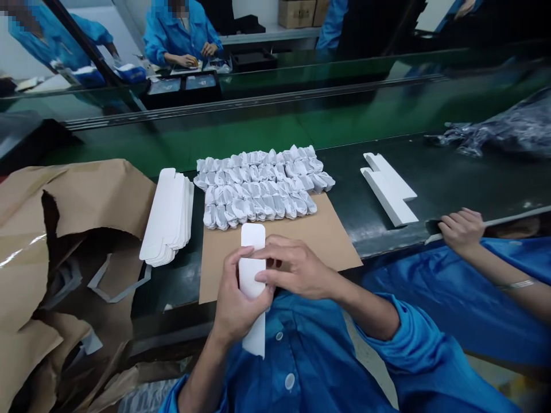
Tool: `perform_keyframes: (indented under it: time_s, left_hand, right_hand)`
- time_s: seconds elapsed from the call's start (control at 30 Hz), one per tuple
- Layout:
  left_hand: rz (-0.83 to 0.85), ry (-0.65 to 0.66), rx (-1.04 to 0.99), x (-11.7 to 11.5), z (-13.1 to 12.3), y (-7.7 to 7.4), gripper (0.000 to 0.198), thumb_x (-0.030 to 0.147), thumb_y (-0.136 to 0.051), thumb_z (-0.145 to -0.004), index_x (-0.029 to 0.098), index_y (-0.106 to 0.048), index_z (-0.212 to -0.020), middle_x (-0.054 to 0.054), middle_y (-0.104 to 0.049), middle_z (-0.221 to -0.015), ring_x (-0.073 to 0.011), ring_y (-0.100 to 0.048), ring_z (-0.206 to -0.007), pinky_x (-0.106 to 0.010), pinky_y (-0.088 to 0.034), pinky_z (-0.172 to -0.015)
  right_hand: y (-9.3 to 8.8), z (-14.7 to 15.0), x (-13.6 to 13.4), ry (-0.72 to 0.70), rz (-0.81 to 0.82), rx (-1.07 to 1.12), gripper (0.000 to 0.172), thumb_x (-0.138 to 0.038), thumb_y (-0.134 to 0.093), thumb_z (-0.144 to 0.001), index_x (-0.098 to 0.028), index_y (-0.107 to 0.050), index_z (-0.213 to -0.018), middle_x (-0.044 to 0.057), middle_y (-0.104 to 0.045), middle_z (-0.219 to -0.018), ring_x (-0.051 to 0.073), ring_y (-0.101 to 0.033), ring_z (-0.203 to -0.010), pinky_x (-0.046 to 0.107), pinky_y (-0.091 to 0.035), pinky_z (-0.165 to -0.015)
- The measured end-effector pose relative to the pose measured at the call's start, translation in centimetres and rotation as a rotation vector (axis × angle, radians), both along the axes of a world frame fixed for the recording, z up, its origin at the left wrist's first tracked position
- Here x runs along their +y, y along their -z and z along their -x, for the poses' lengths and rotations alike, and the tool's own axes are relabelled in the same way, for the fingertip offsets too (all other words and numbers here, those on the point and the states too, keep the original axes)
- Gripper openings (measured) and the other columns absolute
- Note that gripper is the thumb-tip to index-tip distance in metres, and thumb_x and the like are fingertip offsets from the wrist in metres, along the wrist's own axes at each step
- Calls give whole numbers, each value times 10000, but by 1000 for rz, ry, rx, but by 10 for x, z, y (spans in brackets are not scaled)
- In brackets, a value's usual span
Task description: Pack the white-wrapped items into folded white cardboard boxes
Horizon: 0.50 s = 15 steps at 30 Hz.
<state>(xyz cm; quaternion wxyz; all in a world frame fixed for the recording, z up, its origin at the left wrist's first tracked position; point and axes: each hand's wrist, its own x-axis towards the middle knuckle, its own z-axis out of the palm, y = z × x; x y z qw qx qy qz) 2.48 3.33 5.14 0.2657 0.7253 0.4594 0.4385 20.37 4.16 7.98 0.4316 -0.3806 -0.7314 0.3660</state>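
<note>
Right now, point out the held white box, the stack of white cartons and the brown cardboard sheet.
Held white box (248, 277), head view, front panel.
Stack of white cartons (163, 217), head view, top carton's face.
Brown cardboard sheet (323, 230), head view, bare right part.

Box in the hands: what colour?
Plain white on the sides that show; the box shows best in the head view.

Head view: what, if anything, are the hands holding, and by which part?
A narrow white box, held around its middle by the left hand. The right hand has fingers across its upper part; whether they grip is unclear.
</note>
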Motion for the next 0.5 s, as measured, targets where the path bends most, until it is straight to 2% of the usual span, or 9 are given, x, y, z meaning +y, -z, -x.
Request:
perform_keyframes:
  time_s: [0.07,0.13,0.2,0.27,0.33,0.4,0.5]
  left_hand:
    - [-3,22,47,-1,3,-3,490,260,-693,-730,226,-482,-1170,-32,-582,-1082,-177,-638,-969,-284,-536,-814]
    - [1,31,92,1,5,-5,467,262,-693,-727,229,-483,-1143,-27,-576,-1063,-174,-637,-930,-277,-536,-770]
    - [-4,65,127,2,5,-8,443,254,-681,-731,233,-478,-1125,-25,-576,-1052,-171,-638,-900,-271,-534,-733]
    - [-20,99,149,3,3,-7,420,251,-670,-737,233,-474,-1108,-23,-579,-1032,-171,-642,-868,-270,-534,-704]
    - [-32,91,164,2,0,-4,423,259,-672,-740,230,-468,-1110,-23,-579,-1011,-172,-646,-839,-273,-537,-679]
    - [-48,39,160,-1,-2,2,478,272,-686,-736,223,-450,-1149,-34,-573,-1023,-180,-652,-844,-281,-546,-675]
    - [-78,-22,93,-6,-3,9,605,271,-710,-719,211,-396,-1232,-69,-550,-1114,-197,-658,-926,-299,-564,-722]
  right_hand:
    - [-2,-6,4,51,89,113,228,-323,-678,-886,-198,-711,-1074,31,-647,-882,130,-589,-740,260,-494,-662]
    - [-4,-10,8,206,183,311,212,-363,-623,-923,-190,-701,-1019,28,-666,-879,118,-606,-707,249,-498,-643]
    - [-5,-10,14,263,309,476,278,-422,-565,-948,-170,-680,-929,19,-652,-799,110,-600,-635,237,-486,-582]
    - [-5,-6,18,154,438,554,324,-465,-601,-912,-160,-648,-814,3,-620,-737,100,-568,-586,225,-463,-533]
    - [-5,1,19,29,507,547,311,-448,-704,-834,-155,-627,-764,-5,-611,-740,95,-551,-611,218,-460,-554]
    - [-7,6,17,7,495,493,271,-373,-792,-757,-153,-641,-800,0,-629,-797,101,-569,-698,219,-474,-628]
    - [-12,6,12,26,478,421,249,-325,-768,-786,-153,-683,-946,27,-670,-881,124,-608,-797,243,-494,-699]
